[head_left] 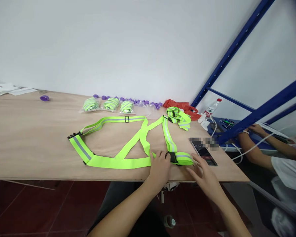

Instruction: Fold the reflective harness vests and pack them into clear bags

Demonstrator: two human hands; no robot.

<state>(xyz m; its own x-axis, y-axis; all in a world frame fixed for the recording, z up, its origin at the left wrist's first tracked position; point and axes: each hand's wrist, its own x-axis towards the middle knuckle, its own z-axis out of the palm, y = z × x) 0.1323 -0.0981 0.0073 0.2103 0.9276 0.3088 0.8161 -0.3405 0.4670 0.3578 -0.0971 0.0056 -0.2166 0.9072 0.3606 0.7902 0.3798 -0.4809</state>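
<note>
A neon-yellow reflective harness (pixel 118 162) with grey stripes and black buckles lies spread on the table. At its lower right, my left hand (pixel 160 169) is closed on the waist strap beside a black buckle (pixel 172 157). The strap forms a folded loop (pixel 184 158) to the right of that buckle. Fingers apart, my right hand (pixel 205 176) is at the loop's right end; whether a fingertip touches it I cannot tell. A bundled length of the same strap (pixel 179 118) lies behind, at the upper right.
Several bagged harnesses (pixel 111 104) and purple pieces (pixel 134 101) lie along the wall. A red plastic bag (pixel 181 104) and a phone (pixel 203 153) are at the right. Past the blue metal frame (pixel 233 59), another person's arms (pixel 255 144) reach over an adjoining surface.
</note>
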